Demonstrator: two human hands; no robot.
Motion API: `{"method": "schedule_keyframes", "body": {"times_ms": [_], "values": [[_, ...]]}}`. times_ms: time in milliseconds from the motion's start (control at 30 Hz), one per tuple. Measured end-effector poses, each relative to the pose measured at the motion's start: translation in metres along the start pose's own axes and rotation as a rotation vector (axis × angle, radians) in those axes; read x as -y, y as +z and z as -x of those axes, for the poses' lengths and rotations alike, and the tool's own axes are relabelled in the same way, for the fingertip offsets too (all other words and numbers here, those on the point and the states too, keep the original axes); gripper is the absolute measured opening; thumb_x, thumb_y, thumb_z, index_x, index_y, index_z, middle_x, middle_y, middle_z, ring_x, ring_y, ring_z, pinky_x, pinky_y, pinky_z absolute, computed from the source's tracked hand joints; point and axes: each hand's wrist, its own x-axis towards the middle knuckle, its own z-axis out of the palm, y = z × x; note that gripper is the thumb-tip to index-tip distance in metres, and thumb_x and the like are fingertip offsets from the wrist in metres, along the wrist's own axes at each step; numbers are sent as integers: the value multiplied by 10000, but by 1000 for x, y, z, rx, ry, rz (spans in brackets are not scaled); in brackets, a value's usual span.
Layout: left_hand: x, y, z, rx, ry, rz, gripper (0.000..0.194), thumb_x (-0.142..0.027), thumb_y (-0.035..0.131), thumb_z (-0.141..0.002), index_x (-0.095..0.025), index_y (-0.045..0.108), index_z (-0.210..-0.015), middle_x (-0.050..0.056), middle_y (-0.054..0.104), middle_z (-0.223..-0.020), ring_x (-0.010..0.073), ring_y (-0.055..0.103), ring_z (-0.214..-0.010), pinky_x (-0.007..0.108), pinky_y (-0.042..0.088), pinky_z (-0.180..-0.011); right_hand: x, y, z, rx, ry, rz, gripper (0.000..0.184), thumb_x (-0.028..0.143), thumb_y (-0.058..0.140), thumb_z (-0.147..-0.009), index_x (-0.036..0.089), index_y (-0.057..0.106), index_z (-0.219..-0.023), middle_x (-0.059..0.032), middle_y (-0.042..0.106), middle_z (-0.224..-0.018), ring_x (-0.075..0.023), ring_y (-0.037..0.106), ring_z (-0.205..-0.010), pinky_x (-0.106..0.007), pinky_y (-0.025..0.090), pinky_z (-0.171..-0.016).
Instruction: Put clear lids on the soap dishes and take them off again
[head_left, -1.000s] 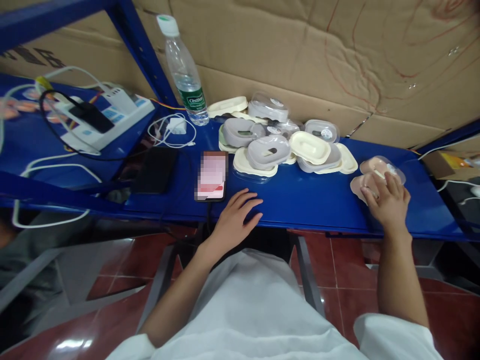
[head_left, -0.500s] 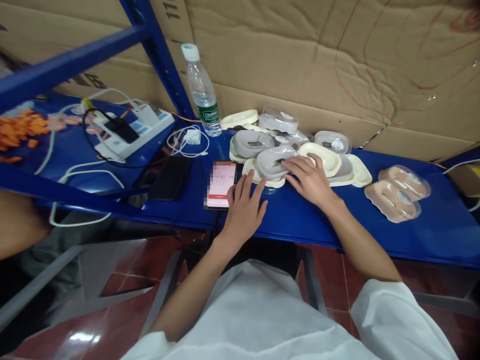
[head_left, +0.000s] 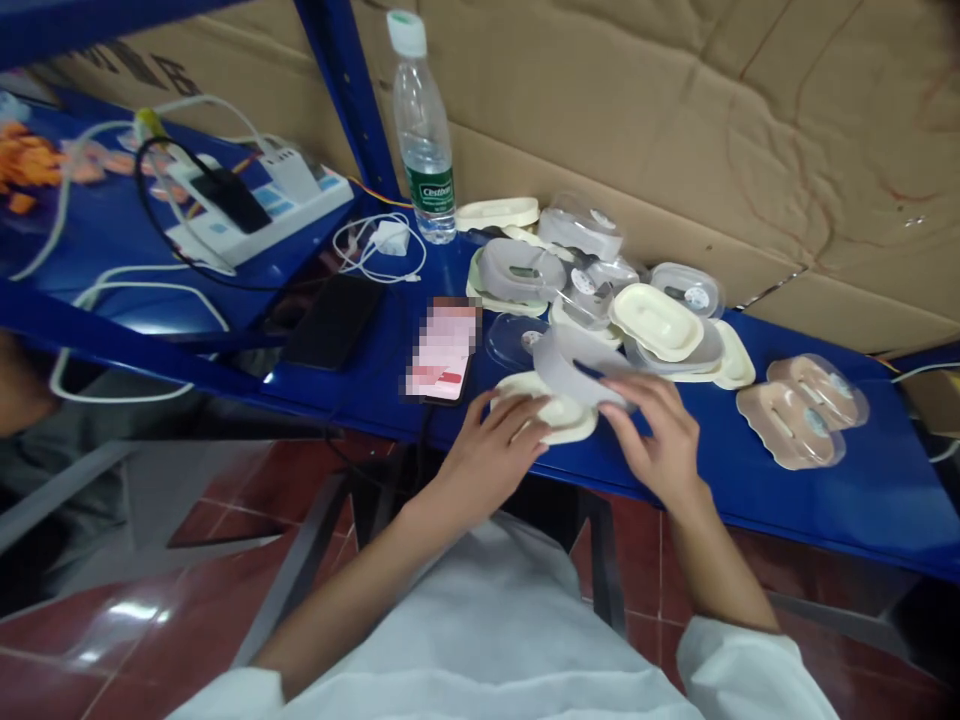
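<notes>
In my right hand (head_left: 661,432) is a grey oval plastic tray (head_left: 561,362), tilted up, with its right end between my thumb and fingers. Below it a cream oval tray (head_left: 568,420) lies near the table's front edge. My left hand (head_left: 489,448) grips the left side of that cream tray, fingers over its rim. Behind them a clear plastic lid (head_left: 506,340) with a round sticker rests on the table. Another cream tray (head_left: 658,322) tops the pile just behind my right hand.
More grey and cream trays and clear lids (head_left: 686,288) are heaped at the back. Beige trays (head_left: 787,420) with lids lie at the right. Left are a lit phone (head_left: 444,350), a dark phone (head_left: 334,322), a water bottle (head_left: 426,150) and a power strip (head_left: 247,225). A blue post (head_left: 349,110) rises behind.
My right hand has lifted the grey tray off the pile and tilted it. The cream tray beneath has come toward me, now in my left hand. A clear lid is uncovered behind them.
</notes>
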Motion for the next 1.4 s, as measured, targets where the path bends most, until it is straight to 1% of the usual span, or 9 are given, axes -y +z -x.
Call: {"method": "schedule_keyframes", "body": {"times_ms": [233,400,500,700,833,967,1100,1200,1400], "values": [[3,17,40,-147,-58,105,155,-234,721,-1011,-288,715,-1156,98,679,-1358,291,636,-1344,547,499,-1197,41,18,68,39,120,44,443,201,675,-1020,374,640,-1426,-27,787,-1187,-261,757,-1109,-535,433,-1194],[4,15,38,-235,-311,293,618,-319,847,-922,-301,550,-1463,169,359,-1664,332,583,-1394,526,571,-1137,39,21,62,155,100,41,308,222,626,-1053,315,675,-1342,-52,771,-1273,-269,685,-1327,-526,365,-1269],[6,12,37,-151,-234,292,710,-322,813,-952,-307,470,-1573,182,269,-1754,364,499,-1508,541,541,-1178,45,27,54,241,50,20,269,226,585,-1081,281,664,-1332,-65,762,-1306,-256,632,-1412,-527,318,-1305],[14,15,44,-69,-90,230,554,-276,668,-1053,-273,482,-1574,170,443,-1711,360,367,-1629,662,373,-1297,56,36,57,272,-3,73,270,271,632,-1075,234,659,-1341,-91,753,-1344,-252,643,-1393,-526,262,-1329],[12,15,45,-61,-98,255,512,-249,646,-1064,-238,498,-1553,178,434,-1716,344,321,-1652,624,416,-1287,40,18,46,335,-35,33,348,328,611,-1086,268,628,-1428,-72,722,-1427,-245,620,-1422,-498,322,-1310],[11,10,40,-54,-138,288,437,-247,672,-1050,-241,562,-1473,156,447,-1708,335,353,-1637,599,439,-1278,-7,3,-9,293,54,170,498,444,500,-1113,279,516,-1583,-117,584,-1602,-289,503,-1534,-523,373,-1277],[14,4,28,22,-137,292,403,-255,695,-1033,-236,609,-1426,161,410,-1719,352,382,-1616,591,414,-1290,-63,18,-81,403,157,357,868,705,476,-1046,231,231,-1731,-196,289,-1776,-422,270,-1646,-778,126,-1279],[17,1,17,97,-166,331,594,-281,767,-985,-272,538,-1533,166,347,-1749,362,403,-1600,576,416,-1285,-83,34,-110,495,180,323,910,746,490,-1025,236,222,-1729,-203,399,-1722,-444,386,-1581,-840,24,-1243],[22,1,11,130,-306,469,1057,-249,822,-935,-389,139,-1730,115,410,-1733,339,437,-1585,552,398,-1297,-50,11,-63,328,13,281,842,726,575,-1005,294,352,-1692,-165,457,-1682,-416,463,-1532,-715,70,-1311]]}}
